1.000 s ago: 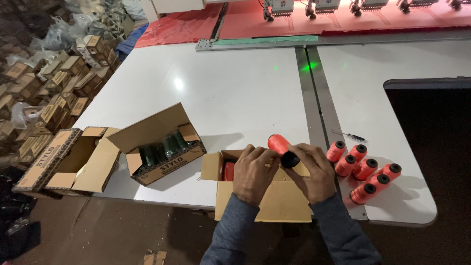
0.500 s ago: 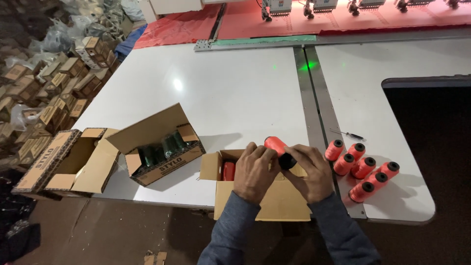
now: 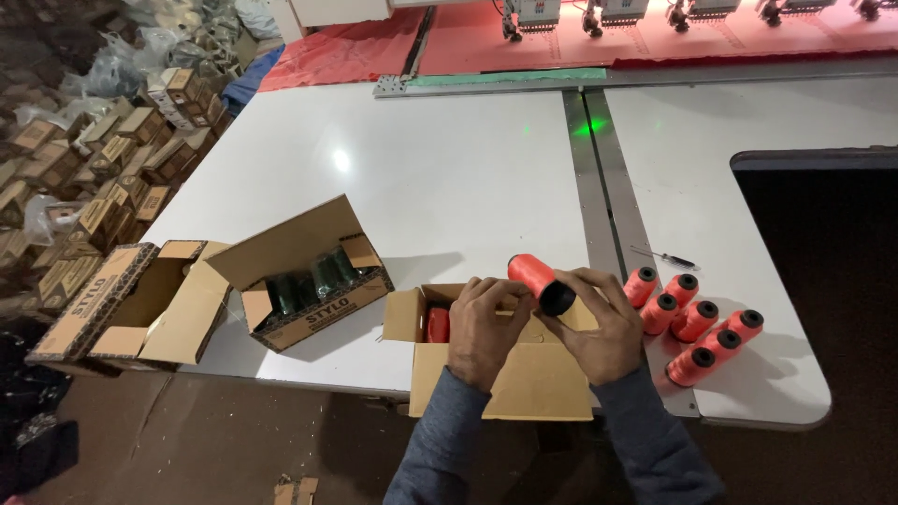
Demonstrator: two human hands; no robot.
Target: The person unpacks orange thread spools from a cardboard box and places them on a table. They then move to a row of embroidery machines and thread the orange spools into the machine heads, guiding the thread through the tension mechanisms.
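Observation:
Both hands hold one orange thread spool (image 3: 535, 280) with a black core end, tilted above an open cardboard box (image 3: 510, 379) at the table's near edge. My left hand (image 3: 484, 329) grips its left side from below. My right hand (image 3: 599, 323) pinches the black end. Another orange spool (image 3: 438, 324) lies inside the box at its left. Several orange spools (image 3: 694, 322) lie in a loose group on the table just right of my right hand.
An open box of dark green spools (image 3: 313, 281) sits left of my hands, beside an empty open box (image 3: 131, 299). A small screwdriver (image 3: 664, 257) lies near the metal seam (image 3: 599, 206). Many cardboard boxes (image 3: 112, 150) are piled at far left. A dark cutout (image 3: 823, 234) is at right.
The spool has dropped slightly and stays between both hands; the hands shifted a little. Everything else is unmoved.

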